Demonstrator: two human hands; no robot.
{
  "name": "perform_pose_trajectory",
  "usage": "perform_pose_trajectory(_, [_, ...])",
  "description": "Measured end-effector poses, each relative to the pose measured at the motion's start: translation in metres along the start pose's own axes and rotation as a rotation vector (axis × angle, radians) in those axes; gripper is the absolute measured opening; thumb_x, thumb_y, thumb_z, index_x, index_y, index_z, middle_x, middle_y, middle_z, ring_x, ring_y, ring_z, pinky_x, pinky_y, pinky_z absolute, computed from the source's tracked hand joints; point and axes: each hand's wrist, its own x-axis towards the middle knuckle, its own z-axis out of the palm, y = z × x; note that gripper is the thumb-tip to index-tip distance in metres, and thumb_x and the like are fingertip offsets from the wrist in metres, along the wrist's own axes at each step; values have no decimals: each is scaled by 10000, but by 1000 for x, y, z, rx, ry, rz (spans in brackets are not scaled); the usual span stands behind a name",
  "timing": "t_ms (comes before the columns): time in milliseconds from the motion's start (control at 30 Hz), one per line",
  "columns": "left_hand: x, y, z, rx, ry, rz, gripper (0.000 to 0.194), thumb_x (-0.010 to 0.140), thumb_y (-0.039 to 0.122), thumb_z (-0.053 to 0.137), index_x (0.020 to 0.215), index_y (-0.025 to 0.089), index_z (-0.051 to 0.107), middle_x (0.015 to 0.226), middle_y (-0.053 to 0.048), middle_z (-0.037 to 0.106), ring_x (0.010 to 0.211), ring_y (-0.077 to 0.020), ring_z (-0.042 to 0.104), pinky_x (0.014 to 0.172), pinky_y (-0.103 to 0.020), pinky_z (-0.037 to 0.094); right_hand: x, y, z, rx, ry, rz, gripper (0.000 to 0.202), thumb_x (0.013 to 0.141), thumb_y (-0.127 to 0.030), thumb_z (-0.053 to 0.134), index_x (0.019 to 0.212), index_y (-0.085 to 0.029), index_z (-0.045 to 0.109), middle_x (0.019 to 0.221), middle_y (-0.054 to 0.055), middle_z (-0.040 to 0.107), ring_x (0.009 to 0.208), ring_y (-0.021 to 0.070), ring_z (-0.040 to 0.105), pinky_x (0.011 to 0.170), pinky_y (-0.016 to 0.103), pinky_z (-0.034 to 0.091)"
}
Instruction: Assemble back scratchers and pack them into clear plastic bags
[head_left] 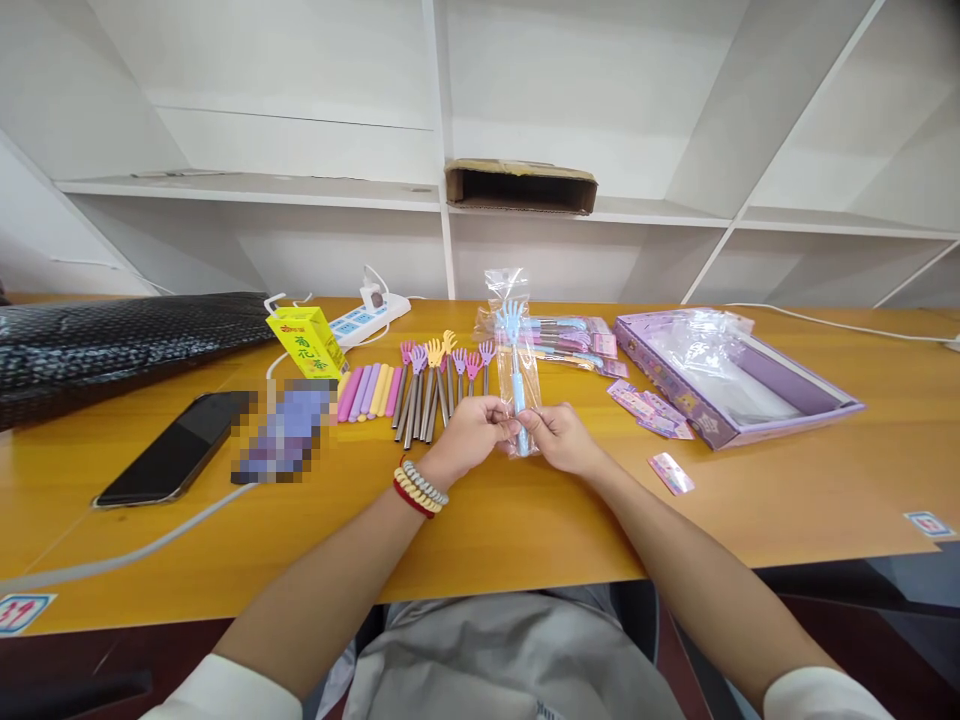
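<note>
A blue back scratcher point(517, 385) with a hand-shaped head stands upright inside a clear plastic bag point(504, 284). My left hand point(474, 432) pinches the bag's lower left side, and my right hand point(561, 436) pinches its lower right side by the blue handle. Just left of the bag lie several metal rods with pink, purple and yellow claw heads point(435, 352). Beside those is a row of coloured handle tubes point(369, 391). Bagged scratchers point(574, 340) are stacked behind the bag on the right.
A purple box point(739, 437) holding clear bags is at right, near small printed cards point(651, 408). At left are a black phone point(176, 450), a yellow drink carton point(306, 342) and a power strip point(375, 318). A cardboard box point(521, 170) sits on the shelf point(300, 190).
</note>
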Motion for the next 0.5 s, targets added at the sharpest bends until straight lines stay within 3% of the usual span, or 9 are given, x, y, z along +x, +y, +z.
perform_pose_trajectory(500, [-2, 4, -5, -98, -127, -67, 266, 592, 262, 758, 632, 120, 536, 523, 0, 555, 418, -123, 553, 433, -272, 500, -5, -8, 0, 325, -52, 12, 480, 863, -502, 405, 659, -133, 636, 523, -4, 527, 453, 79, 434, 442, 203, 318])
